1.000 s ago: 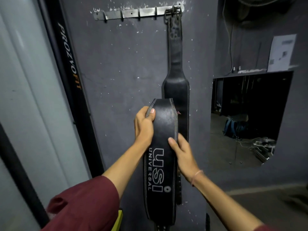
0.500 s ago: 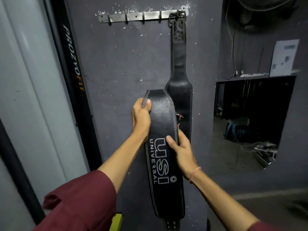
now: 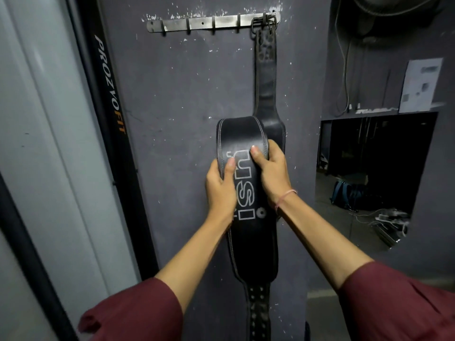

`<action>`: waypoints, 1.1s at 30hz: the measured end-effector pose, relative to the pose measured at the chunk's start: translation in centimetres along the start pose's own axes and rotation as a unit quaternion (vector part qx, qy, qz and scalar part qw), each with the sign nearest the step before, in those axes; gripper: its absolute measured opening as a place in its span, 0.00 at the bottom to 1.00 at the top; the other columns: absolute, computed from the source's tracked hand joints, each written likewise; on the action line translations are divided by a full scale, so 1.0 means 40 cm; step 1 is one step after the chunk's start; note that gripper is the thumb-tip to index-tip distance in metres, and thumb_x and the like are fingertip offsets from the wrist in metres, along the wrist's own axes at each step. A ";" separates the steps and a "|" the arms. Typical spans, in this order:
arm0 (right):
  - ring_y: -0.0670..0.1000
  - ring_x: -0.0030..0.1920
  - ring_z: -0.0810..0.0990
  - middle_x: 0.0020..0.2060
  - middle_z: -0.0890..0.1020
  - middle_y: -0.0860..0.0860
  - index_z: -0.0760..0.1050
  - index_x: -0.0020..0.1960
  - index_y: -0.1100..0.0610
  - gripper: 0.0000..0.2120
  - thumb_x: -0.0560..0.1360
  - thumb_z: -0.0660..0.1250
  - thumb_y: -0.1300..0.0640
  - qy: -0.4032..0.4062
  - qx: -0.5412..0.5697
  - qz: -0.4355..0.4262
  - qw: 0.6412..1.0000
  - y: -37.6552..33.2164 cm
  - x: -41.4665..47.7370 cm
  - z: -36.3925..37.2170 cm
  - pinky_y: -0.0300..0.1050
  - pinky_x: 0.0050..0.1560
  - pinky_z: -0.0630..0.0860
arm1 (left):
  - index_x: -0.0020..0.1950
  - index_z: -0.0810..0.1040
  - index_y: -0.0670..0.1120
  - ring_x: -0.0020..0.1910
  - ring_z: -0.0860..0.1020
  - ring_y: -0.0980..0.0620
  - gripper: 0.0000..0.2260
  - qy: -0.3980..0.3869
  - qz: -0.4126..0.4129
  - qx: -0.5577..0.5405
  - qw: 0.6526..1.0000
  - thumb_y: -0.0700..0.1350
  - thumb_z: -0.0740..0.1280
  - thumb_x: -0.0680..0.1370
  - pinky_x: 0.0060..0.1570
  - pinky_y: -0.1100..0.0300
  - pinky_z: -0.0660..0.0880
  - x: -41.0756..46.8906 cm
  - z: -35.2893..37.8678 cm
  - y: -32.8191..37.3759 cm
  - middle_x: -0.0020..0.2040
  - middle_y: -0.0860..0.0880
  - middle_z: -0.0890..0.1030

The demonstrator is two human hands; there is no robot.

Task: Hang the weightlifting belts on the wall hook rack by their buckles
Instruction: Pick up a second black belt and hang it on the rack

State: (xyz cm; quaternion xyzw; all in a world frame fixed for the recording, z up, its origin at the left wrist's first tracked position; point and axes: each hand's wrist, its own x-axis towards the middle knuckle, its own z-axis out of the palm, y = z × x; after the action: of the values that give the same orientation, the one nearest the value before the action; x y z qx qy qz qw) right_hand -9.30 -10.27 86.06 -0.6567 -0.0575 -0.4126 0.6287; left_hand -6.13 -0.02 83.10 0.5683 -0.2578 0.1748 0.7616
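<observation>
I hold a black leather weightlifting belt (image 3: pixel 242 141) with white "USI" lettering, folded over at its top, in front of the dark grey wall. My left hand (image 3: pixel 220 190) grips its left edge, thumb on the front. My right hand (image 3: pixel 270 172) grips its right edge slightly higher, thumb across the lettering. The punched strap end hangs down between my forearms; this belt's buckle is hidden. A second black belt (image 3: pixel 265 77) hangs by its buckle from the rightmost hook of the metal hook rack (image 3: pixel 197 22), directly behind the one I hold.
Several free hooks run along the rack to the left of the hung belt. A black upright marked "PROZVOFIT" (image 3: pixel 110 94) stands at the left. An opening in the wall (image 3: pixel 374 173) at the right shows a dim room with a bag and cables.
The fold of the belt has risen and I am closer to the wall. Both hands have shifted their grip along the belt: the right is now above the left, over the lettering.
</observation>
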 end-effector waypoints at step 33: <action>0.49 0.63 0.80 0.60 0.83 0.51 0.74 0.66 0.59 0.20 0.76 0.68 0.69 -0.012 0.055 0.040 0.998 0.085 -0.200 -0.070 0.47 0.67 0.74 | 0.62 0.76 0.40 0.57 0.81 0.52 0.17 -0.064 0.042 0.079 0.994 0.52 0.61 0.83 0.61 0.55 0.76 0.074 0.024 0.081 0.57 0.46 0.83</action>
State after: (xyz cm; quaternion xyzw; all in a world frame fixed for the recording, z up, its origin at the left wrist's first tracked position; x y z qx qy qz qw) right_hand -13.81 -9.85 78.13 -0.6277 -0.0614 -0.3757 0.6790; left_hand -5.75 -0.07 87.58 0.6255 -0.3148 0.1902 0.6881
